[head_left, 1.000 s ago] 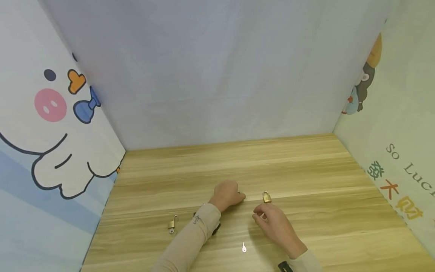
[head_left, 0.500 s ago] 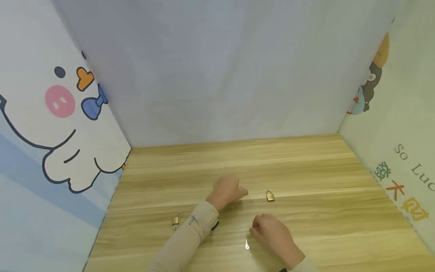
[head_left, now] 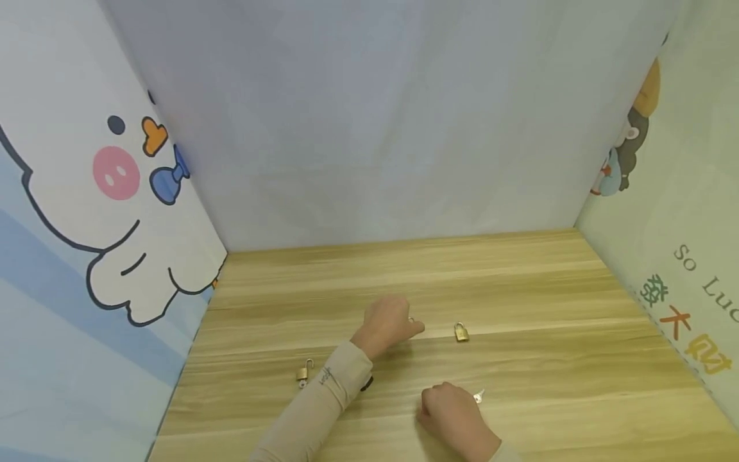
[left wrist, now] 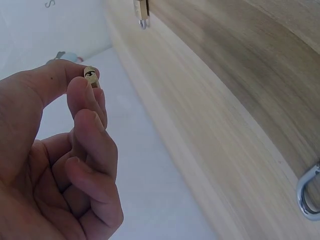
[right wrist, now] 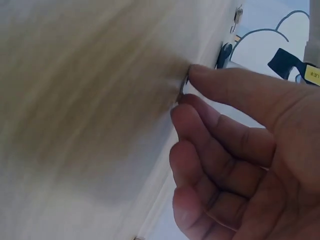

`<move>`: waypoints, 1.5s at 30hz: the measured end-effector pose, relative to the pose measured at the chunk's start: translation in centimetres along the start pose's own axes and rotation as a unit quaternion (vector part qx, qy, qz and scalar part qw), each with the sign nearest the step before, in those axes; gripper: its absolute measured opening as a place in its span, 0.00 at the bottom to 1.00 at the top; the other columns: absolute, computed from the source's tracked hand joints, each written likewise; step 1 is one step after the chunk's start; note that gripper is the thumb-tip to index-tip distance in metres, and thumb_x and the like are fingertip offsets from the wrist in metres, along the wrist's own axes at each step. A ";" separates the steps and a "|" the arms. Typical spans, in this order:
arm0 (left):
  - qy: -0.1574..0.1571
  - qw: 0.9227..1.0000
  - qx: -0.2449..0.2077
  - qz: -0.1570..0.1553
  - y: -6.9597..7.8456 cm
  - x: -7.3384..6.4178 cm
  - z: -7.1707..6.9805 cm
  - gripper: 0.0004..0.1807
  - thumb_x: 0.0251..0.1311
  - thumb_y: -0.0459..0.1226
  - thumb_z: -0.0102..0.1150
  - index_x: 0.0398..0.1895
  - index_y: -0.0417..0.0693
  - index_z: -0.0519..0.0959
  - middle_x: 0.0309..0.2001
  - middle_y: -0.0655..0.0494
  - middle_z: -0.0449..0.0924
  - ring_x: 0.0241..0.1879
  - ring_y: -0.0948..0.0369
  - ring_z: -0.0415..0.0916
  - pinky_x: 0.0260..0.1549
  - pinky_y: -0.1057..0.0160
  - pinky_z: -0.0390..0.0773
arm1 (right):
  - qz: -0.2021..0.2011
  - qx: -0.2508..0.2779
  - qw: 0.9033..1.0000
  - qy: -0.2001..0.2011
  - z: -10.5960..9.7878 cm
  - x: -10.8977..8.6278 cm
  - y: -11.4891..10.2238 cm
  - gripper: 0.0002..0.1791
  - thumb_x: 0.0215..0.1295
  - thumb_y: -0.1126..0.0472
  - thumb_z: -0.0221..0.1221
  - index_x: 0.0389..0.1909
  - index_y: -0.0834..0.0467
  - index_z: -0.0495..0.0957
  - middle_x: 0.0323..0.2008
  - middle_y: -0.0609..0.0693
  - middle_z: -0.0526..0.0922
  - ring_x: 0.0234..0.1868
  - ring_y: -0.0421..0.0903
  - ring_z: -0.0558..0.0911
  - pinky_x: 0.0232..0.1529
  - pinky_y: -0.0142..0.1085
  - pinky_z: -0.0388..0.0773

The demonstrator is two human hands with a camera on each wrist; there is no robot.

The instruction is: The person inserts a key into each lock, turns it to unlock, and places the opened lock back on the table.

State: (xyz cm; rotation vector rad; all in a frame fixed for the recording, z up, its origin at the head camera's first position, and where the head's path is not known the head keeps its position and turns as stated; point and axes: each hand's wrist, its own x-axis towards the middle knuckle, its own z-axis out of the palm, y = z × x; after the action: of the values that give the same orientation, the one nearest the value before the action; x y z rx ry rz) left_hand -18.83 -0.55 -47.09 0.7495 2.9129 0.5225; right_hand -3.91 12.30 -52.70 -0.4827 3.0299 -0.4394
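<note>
My left hand (head_left: 388, 324) is raised over the middle of the table. Between its thumb and index finger it pinches a small brass padlock (left wrist: 92, 76), keyhole end showing in the left wrist view. Lower down, my right hand (head_left: 456, 417) is at the tabletop, thumb and index finger pinching a key (right wrist: 183, 90) seen only as a thin dark edge. Just right of that hand lies a second key (head_left: 478, 396). A brass padlock (head_left: 461, 332) with its shackle down lies farther back on the right.
At the left of the wooden table (head_left: 277, 282) lies an open padlock (head_left: 302, 373) with a key in it. A steel shackle (left wrist: 305, 195) shows close by in the left wrist view. Printed cloth walls (head_left: 392, 128) enclose the back and sides.
My right hand has moved down and left, away from the padlock, onto the key lying there and pinches it. This uncovers the second key. My left hand stays nearly still.
</note>
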 end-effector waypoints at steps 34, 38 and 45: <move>-0.041 0.999 0.000 -0.024 -0.9 -0.2 0.4 0.31 0.56 0.51 0.64 0.06 0.55 0.56 0.08 0.67 0.46 0.11 0.69 0.42 0.11 0.70 0.46 | 0.108 0.470 0.875 0.048 -0.4 2.4 2.9 0.08 0.67 0.62 0.63 0.37 0.65 0.81 0.28 0.56 0.84 0.26 0.47 0.82 0.31 0.35 0.80; -0.045 0.999 0.004 -0.020 -0.9 -0.2 0.4 0.31 0.56 0.52 0.64 0.05 0.56 0.58 0.06 0.67 0.47 0.10 0.70 0.43 0.10 0.70 0.46 | 0.137 0.516 0.842 0.071 0.0 3.0 3.0 0.10 0.67 0.61 0.64 0.38 0.66 0.82 0.29 0.60 0.84 0.29 0.51 0.83 0.35 0.36 0.81; -0.051 0.999 0.002 -0.002 -0.9 -0.3 0.6 0.32 0.57 0.52 0.66 0.03 0.55 0.60 0.04 0.67 0.51 0.08 0.71 0.44 0.09 0.71 0.47 | 0.154 0.556 0.810 0.103 -0.1 3.8 2.7 0.09 0.68 0.63 0.62 0.39 0.67 0.82 0.36 0.62 0.85 0.35 0.57 0.84 0.40 0.36 0.80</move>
State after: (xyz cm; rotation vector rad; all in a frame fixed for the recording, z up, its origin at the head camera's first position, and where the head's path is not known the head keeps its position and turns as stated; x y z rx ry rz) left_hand -18.88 -1.27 -47.95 0.7482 2.8216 0.4629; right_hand -8.35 13.60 -53.39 0.1560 2.2875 -2.0756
